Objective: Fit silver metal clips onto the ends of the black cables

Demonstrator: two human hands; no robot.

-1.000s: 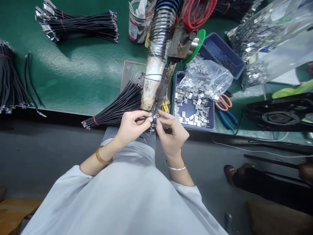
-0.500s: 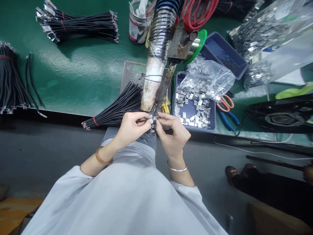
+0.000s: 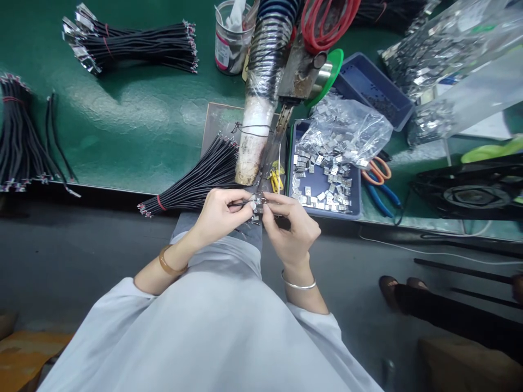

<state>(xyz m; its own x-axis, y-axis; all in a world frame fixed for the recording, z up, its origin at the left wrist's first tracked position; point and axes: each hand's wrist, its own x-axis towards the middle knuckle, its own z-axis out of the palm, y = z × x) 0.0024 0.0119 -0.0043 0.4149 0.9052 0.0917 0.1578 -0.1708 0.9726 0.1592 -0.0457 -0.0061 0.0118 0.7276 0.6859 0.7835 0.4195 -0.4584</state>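
My left hand (image 3: 216, 213) is closed in a pinch on a thin black cable (image 3: 238, 204) whose end points right. Opposite it, my right hand (image 3: 293, 224) pinches a small metal USB connector (image 3: 262, 201) at that cable end. Fingertips partly hide both, so I cannot tell whether they are joined. Just beyond the hands comes down a metal bracket (image 3: 273, 144), beside the whitish mouth of an extraction hose (image 3: 250, 160). A bundle of black cables (image 3: 200, 179), tied with a red band, lies left of the hose, close to my left hand.
Right of my hands, a blue tray (image 3: 356, 207) holds loose USB connectors (image 3: 337, 173) and a plastic bag (image 3: 347, 128). Pliers (image 3: 382, 196) lie beyond it. More cable bundles (image 3: 139, 46) and a plastic tub (image 3: 229, 43) stand farther back. Another person's feet (image 3: 390, 288) show at right.
My right hand has shifted very slightly right and down, still pinching. The cable stays in my left hand. The other person's legs at right have moved; the view has shifted slightly.
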